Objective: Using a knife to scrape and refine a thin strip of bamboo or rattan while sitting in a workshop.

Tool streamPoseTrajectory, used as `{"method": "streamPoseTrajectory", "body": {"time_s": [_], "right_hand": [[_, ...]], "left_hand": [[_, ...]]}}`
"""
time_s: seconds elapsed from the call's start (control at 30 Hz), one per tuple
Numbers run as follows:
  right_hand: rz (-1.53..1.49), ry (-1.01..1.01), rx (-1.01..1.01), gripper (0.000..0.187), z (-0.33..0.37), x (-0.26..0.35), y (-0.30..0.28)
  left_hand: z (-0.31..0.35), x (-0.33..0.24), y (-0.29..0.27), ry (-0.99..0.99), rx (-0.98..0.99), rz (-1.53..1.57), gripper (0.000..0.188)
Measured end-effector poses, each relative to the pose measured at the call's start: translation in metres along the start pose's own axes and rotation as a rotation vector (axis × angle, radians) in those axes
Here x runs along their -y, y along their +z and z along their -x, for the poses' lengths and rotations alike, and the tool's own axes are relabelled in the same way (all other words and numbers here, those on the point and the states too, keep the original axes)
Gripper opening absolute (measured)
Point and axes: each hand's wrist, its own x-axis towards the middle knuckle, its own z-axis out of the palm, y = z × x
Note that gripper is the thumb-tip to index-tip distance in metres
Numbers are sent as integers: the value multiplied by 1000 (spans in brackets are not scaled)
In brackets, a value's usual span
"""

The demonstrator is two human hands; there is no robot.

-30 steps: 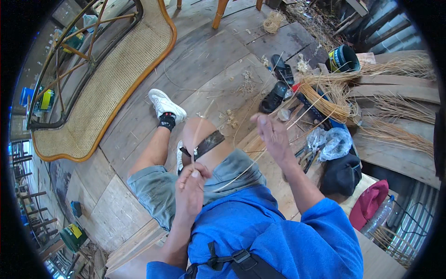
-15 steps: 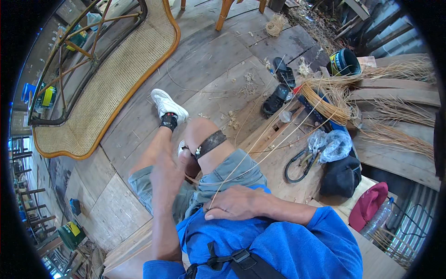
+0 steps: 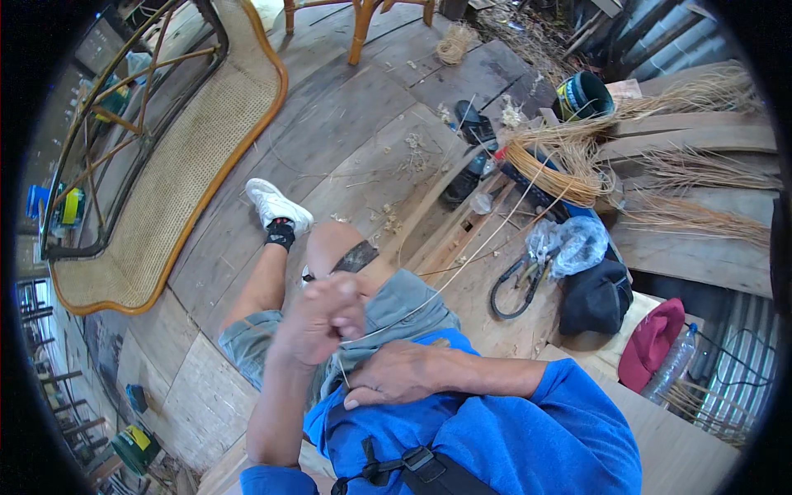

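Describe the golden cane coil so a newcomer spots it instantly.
At the right lie broad wooden planks, strewn with loose strands. Just to their left, beyond the crumpled clear bag, sits the golden cane coil. It is wound into an orderly loop, unlike those straggling strands.

The bare left hand (image 3: 322, 320) is raised above the lap, slightly blurred, fingers curled; the bare right hand (image 3: 398, 371) lies back-up at the waist.
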Motion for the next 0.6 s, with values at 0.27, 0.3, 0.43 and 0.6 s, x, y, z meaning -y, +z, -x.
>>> {"method": "streamPoseTrajectory", "body": {"time_s": [0.27,0.3,0.43,0.6], "right_hand": [[364,823,-391,48,90,-99,-65],[411,908,-346,42,100,-119,-70],[300,938,-789,40,126,-144,-106],[398,939,-1602,38,125,-142,-199]], "left_hand": [[253,-161,-136,1433,75,74,17],[273,-156,-164,1480,26,61,17],[223,-80,-182,1097,-348,25,20],[84,26,-108,812,-1151,-219,31]]}}
